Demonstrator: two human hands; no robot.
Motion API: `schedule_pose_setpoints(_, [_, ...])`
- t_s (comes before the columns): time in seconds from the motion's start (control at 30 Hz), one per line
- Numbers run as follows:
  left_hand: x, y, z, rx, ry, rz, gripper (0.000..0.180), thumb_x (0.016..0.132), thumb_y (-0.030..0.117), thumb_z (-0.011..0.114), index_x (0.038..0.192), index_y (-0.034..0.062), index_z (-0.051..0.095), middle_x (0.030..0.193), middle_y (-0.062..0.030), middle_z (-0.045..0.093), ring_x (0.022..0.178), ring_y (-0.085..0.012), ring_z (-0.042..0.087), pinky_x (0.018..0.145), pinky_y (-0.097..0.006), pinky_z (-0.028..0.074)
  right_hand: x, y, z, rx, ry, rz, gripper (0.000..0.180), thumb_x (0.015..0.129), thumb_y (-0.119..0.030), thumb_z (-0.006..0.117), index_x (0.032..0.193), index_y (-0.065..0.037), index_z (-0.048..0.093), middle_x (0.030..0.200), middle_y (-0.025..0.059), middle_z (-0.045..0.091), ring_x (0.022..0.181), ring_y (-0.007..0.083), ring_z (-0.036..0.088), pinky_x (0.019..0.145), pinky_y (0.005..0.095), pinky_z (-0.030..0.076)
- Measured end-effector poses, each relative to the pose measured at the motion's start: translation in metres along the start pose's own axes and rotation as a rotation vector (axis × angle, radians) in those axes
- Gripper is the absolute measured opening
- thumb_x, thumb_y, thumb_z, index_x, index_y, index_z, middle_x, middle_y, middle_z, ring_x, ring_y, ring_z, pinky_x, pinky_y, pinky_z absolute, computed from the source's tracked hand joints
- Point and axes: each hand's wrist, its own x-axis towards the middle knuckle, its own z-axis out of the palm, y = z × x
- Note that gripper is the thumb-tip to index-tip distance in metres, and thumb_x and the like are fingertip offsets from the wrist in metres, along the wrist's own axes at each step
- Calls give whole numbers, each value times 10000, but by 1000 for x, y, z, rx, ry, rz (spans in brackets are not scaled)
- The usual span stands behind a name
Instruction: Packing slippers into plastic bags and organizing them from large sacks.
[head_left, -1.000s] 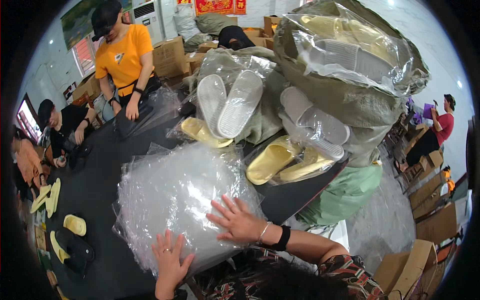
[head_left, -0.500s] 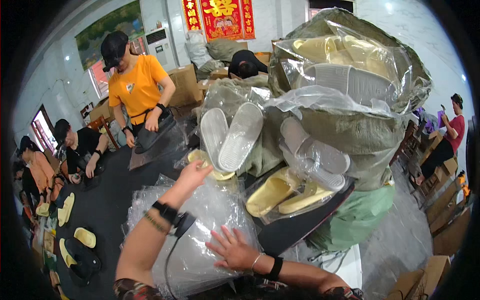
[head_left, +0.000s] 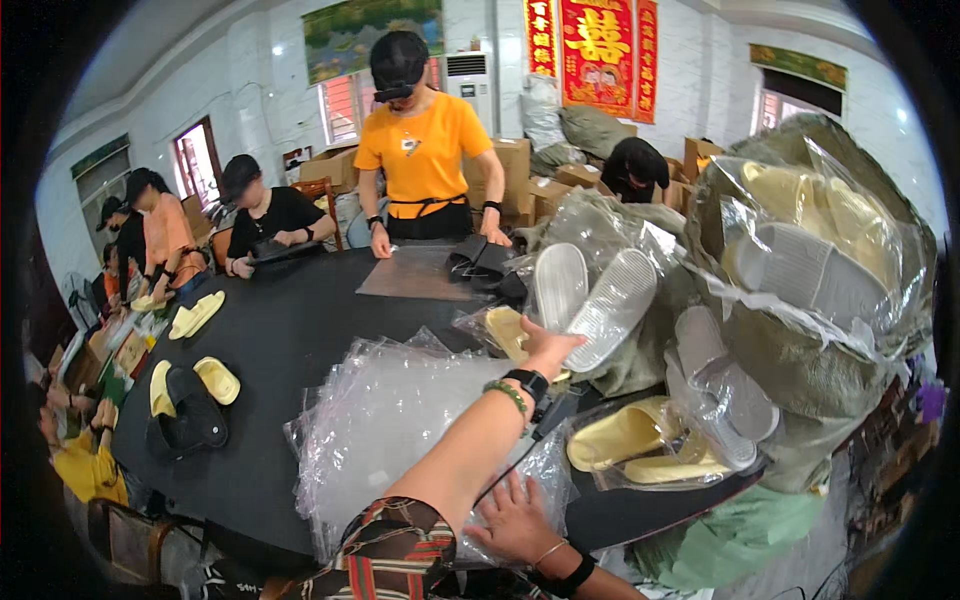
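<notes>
My left hand reaches forward across the table, fingers stretched out at the lower edge of a pair of grey slippers in a clear bag. These slippers lean upright, soles facing me, against a sack. Beneath and beside that hand lies a bagged yellow slipper, partly covered. My right hand rests flat with spread fingers on the near right part of a stack of clear plastic bags. Right of the stack are bagged yellow slippers with bagged grey slippers lying partly over them.
A large open sack of bagged slippers stands at right. Loose yellow slippers and a black slipper lie on the black table. Across it, a person in orange handles black slippers on a clear bag. Other people work at left.
The view has turned left, so the scene sits farther right. My left hand has moved forward to the grey slippers. My right hand stays flat on the bags. The person opposite has lowered the black slippers.
</notes>
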Motion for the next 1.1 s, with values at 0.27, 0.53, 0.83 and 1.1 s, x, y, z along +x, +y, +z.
schedule_pose_setpoints(0.27, [-45, 52, -12, -435, -197, 272, 1231, 662, 43, 872, 1569, 121, 44, 1437, -229, 436, 1295, -317, 488, 1064, -389, 436, -2, 0, 12, 7, 65, 9, 740, 962, -657, 387, 1554, -216, 337, 1604, 215, 267, 1463, 503, 218, 1118, 699, 170])
schedule_pose_setpoints(0.53, [-148, 127, -162, 100, -31, 1300, 1102, 672, 58, 804, 1573, 101, 172, 1462, -207, 452, 1258, -425, 487, 1077, -452, 392, -1, -6, -14, 74, 74, 12, 717, 941, -608, 514, 1507, -178, 422, 1576, 241, 316, 1459, 523, 214, 1129, 701, 155])
schedule_pose_setpoints(0.83, [-205, -46, -358, 1036, 228, 1673, 568, 870, 168, 585, 1307, 528, 553, 1410, -85, 562, 1106, -238, 549, 918, -393, 371, -17, 32, -9, 701, 176, 15, 436, 889, -197, 694, 1288, -42, 608, 1345, 205, 579, 1238, 323, 544, 1012, 459, 437])
schedule_pose_setpoints(1.1, [-272, -150, -412, 1139, -298, 1143, 645, 812, 12, 575, 1345, 375, 571, 1391, -70, 578, 1202, -274, 541, 1025, -411, 396, -33, 44, -15, 1067, 708, 389, 327, 969, -19, 501, 1294, -17, 537, 1083, 43, 607, 843, 117, 619, 719, 262, 490])
